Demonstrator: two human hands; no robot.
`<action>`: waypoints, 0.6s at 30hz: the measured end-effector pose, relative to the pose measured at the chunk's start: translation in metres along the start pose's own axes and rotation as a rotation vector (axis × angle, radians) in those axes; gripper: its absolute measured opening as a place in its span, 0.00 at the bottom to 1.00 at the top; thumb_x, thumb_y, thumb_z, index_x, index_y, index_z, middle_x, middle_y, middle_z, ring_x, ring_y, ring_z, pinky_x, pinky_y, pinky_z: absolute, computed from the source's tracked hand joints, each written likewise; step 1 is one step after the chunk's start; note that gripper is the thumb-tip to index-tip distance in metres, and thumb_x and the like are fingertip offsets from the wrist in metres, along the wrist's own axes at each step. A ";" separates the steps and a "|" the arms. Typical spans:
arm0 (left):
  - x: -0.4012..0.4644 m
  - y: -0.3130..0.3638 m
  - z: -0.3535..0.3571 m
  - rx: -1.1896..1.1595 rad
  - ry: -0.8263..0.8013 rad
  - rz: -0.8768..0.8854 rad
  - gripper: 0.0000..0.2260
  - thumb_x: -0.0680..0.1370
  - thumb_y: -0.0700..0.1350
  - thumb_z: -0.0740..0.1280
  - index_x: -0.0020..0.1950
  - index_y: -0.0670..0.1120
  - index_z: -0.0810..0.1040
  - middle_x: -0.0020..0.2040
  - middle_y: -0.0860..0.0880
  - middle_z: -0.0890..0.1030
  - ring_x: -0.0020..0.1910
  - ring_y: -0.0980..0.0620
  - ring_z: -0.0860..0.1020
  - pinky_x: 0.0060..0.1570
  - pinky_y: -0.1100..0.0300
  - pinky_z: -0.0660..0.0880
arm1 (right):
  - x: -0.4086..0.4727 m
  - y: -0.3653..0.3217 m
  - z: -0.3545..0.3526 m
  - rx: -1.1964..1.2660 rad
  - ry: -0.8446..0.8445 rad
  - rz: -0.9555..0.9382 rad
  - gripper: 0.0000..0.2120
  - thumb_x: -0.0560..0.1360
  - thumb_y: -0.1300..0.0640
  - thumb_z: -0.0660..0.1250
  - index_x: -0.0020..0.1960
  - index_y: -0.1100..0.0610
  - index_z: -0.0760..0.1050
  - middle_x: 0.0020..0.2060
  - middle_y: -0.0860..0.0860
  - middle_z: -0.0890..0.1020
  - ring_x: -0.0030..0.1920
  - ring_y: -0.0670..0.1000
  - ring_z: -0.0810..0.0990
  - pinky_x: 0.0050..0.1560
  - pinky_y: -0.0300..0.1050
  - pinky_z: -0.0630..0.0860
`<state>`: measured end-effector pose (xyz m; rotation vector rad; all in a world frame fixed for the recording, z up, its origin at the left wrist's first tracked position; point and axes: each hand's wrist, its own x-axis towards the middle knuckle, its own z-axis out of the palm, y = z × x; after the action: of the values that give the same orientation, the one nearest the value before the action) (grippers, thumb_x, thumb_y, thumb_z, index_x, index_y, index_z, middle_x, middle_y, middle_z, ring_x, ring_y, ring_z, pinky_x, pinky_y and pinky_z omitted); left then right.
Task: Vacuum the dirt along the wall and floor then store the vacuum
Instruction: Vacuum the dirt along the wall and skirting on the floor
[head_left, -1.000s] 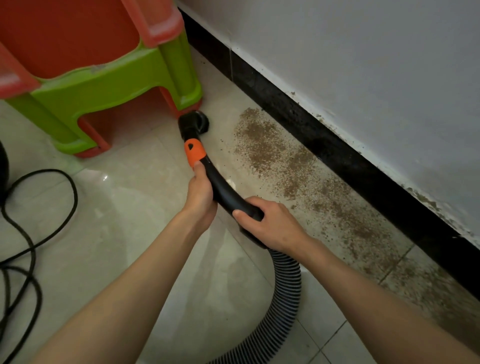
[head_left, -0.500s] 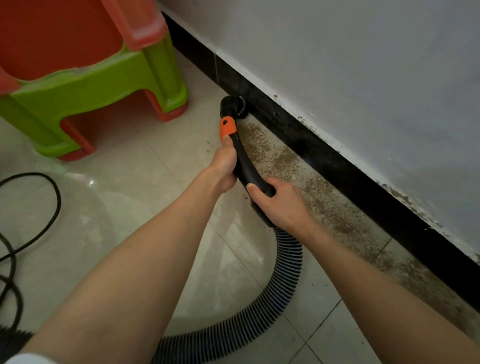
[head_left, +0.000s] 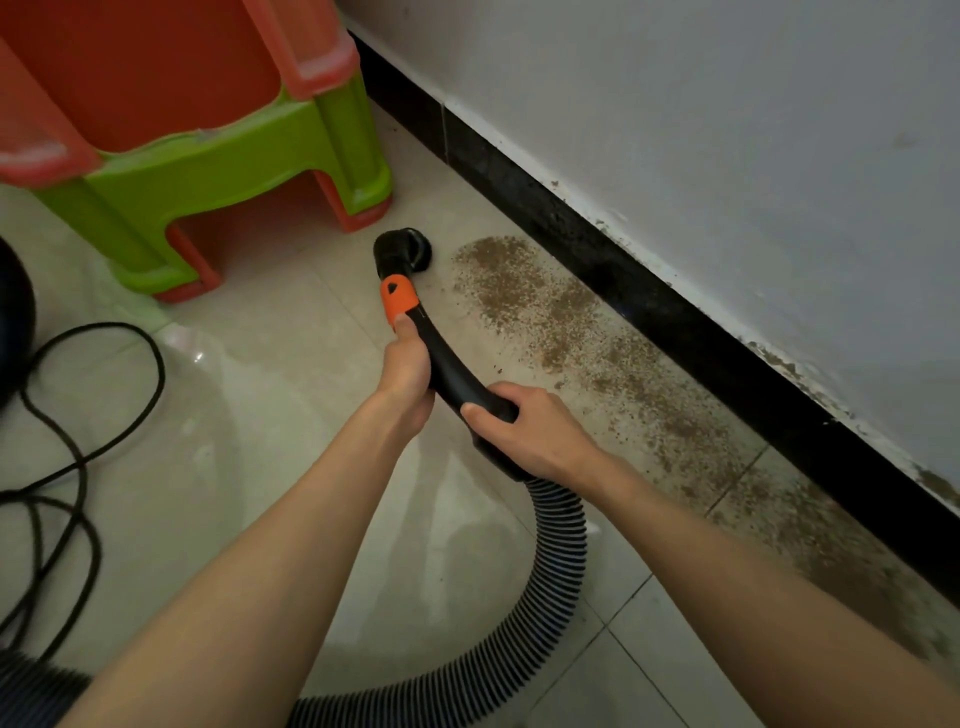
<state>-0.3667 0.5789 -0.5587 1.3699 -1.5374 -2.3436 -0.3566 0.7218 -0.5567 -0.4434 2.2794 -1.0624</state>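
My left hand (head_left: 408, 364) is wrapped around the black vacuum handle (head_left: 452, 374) just below its orange collar (head_left: 397, 299), thumb extended up toward the collar. My right hand (head_left: 530, 428) grips the lower end of the same handle, fingers curled over the top, where the ribbed hose (head_left: 558, 566) joins it. The hose runs down from my right hand and curves left across the floor (head_left: 260, 415) beneath my forearms. The round black nozzle (head_left: 405, 252) sits on the tile beside the near end of the dirt (head_left: 587, 343), not on it. The dirt lies in a brown band along the black baseboard (head_left: 675, 317) under the wall (head_left: 727, 130). Stacked green and red plastic stools (head_left: 208, 171) stand just left of the nozzle. A black power cord (head_left: 78, 441) loops on the floor at far left.
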 end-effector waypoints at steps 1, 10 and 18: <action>-0.004 -0.004 -0.002 -0.001 -0.006 -0.008 0.21 0.83 0.55 0.47 0.59 0.40 0.70 0.41 0.47 0.74 0.40 0.52 0.74 0.52 0.56 0.72 | -0.005 0.002 0.001 0.001 -0.005 0.001 0.13 0.75 0.40 0.64 0.48 0.50 0.78 0.38 0.50 0.82 0.39 0.52 0.81 0.44 0.55 0.80; 0.000 0.003 0.032 -0.019 -0.134 -0.080 0.24 0.83 0.55 0.47 0.68 0.38 0.65 0.46 0.46 0.74 0.51 0.49 0.73 0.54 0.55 0.71 | -0.001 0.014 -0.030 -0.082 0.073 0.031 0.16 0.74 0.37 0.63 0.51 0.49 0.78 0.38 0.49 0.82 0.40 0.52 0.82 0.45 0.57 0.81; 0.005 0.007 0.075 0.102 -0.223 -0.089 0.23 0.83 0.55 0.47 0.67 0.39 0.66 0.44 0.47 0.73 0.41 0.52 0.73 0.51 0.56 0.71 | 0.000 0.035 -0.041 -0.009 0.221 0.079 0.14 0.74 0.39 0.63 0.42 0.50 0.76 0.36 0.52 0.82 0.38 0.53 0.82 0.43 0.58 0.80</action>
<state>-0.4225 0.6277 -0.5472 1.2566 -1.7069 -2.5821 -0.3840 0.7679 -0.5622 -0.2469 2.4727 -1.1086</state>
